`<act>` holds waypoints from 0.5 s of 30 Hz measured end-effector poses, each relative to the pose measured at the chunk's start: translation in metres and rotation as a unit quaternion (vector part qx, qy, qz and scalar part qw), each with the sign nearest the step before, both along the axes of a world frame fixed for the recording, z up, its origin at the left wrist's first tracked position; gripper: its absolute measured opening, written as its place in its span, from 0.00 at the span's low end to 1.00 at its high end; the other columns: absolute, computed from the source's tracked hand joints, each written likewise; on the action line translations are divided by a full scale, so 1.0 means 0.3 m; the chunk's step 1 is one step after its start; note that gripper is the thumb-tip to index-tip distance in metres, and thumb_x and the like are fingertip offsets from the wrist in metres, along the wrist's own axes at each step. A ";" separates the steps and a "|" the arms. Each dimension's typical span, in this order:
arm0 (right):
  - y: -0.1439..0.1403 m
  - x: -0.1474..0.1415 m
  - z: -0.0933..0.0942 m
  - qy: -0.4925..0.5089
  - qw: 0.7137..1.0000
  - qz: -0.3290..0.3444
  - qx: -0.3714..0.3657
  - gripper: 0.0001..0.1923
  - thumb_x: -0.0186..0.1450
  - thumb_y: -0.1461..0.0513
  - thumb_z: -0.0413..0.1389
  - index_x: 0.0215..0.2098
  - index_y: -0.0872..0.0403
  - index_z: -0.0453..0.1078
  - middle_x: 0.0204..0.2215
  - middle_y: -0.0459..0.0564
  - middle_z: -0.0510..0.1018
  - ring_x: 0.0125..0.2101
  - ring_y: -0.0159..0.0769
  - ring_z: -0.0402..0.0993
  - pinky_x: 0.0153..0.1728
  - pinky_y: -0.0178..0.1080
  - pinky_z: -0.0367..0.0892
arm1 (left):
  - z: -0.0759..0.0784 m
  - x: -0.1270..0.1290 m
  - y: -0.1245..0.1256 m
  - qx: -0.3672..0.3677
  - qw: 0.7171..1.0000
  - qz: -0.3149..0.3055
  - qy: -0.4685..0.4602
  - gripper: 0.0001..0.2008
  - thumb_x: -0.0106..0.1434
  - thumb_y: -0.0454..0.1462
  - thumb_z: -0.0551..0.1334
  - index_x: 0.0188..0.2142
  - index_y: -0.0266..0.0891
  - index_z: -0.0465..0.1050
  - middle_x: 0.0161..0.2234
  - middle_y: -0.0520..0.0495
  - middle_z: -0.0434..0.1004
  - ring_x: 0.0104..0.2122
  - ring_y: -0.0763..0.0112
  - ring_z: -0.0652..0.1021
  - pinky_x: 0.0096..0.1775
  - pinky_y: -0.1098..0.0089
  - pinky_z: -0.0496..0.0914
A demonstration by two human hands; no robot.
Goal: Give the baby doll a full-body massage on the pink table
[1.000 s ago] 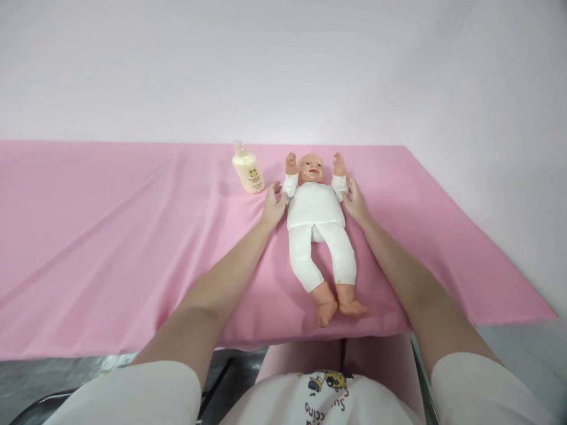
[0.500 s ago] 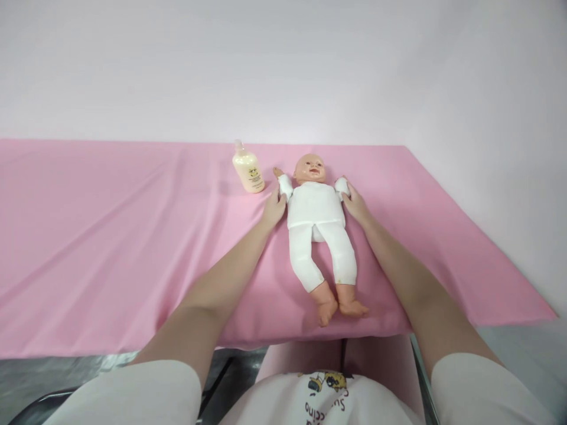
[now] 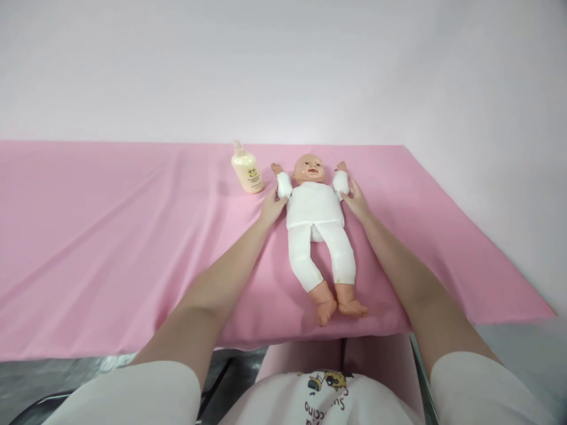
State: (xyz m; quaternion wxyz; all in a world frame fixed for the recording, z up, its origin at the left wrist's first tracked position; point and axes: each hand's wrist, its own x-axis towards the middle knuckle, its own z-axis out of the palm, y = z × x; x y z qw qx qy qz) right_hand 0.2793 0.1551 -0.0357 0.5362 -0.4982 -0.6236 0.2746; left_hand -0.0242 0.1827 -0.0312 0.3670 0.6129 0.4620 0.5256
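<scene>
A baby doll (image 3: 315,203) with a white cloth body lies on its back, its head toward the far edge and its bare feet toward me. Both of its arms are bent upward beside the head. My left hand (image 3: 271,206) is closed around the doll's arm on the left, near the elbow. On the other side, my right hand (image 3: 355,200) grips the doll's other arm with the thumb in front. Some fingertips of each hand are hidden behind the doll's arms. A pump bottle (image 3: 248,171) of pale yellow liquid stands left of the doll's head.
Pink cloth (image 3: 110,248) covers the table, with folds on the left side. A white wall (image 3: 283,71) rises behind the table and along its right. My lap is below the near edge, beneath the doll's feet.
The doll's arms have straightened upward a little, and its hand on the right now shows more fully. My hands have shifted slightly along its arms.
</scene>
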 end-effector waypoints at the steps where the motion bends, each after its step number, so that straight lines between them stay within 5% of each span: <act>1: 0.005 0.000 0.001 0.031 0.999 0.000 -0.012 0.42 0.63 0.52 0.60 0.71 0.51 0.52 0.66 0.59 0.68 0.64 0.48 0.68 0.63 0.54 0.66 | 0.003 0.001 0.002 -0.003 1.000 -0.012 -0.025 0.29 0.53 0.34 0.64 0.56 0.38 0.71 0.53 0.39 0.79 0.53 0.52 0.78 0.58 0.52 0.70; 8: -0.007 -0.016 0.026 0.143 0.989 0.025 -0.015 0.23 0.53 0.61 0.59 0.48 0.51 0.72 0.51 0.53 0.82 0.54 0.47 0.77 0.59 0.53 0.70 | 0.021 0.015 -0.011 0.003 0.993 -0.047 -0.112 0.25 0.45 0.31 0.62 0.46 0.39 0.78 0.50 0.43 0.82 0.54 0.52 0.78 0.58 0.54 0.71; 12: -0.024 -0.030 0.028 0.142 0.989 0.017 -0.028 0.02 0.54 0.63 0.55 0.27 0.50 0.68 0.36 0.50 0.84 0.50 0.45 0.79 0.57 0.54 0.71 | 0.024 0.024 -0.021 -0.020 0.987 -0.035 -0.158 0.12 0.43 0.29 0.59 0.29 0.38 0.76 0.37 0.45 0.84 0.45 0.57 0.82 0.54 0.54 0.73; 15: -0.037 -0.032 0.039 0.135 0.990 0.033 -0.017 0.03 0.53 0.65 0.54 0.24 0.49 0.67 0.34 0.49 0.84 0.50 0.44 0.79 0.59 0.54 0.69 | 0.026 0.024 -0.023 -0.027 0.984 -0.043 -0.172 0.08 0.43 0.28 0.60 0.25 0.38 0.74 0.35 0.45 0.83 0.43 0.60 0.82 0.52 0.56 0.74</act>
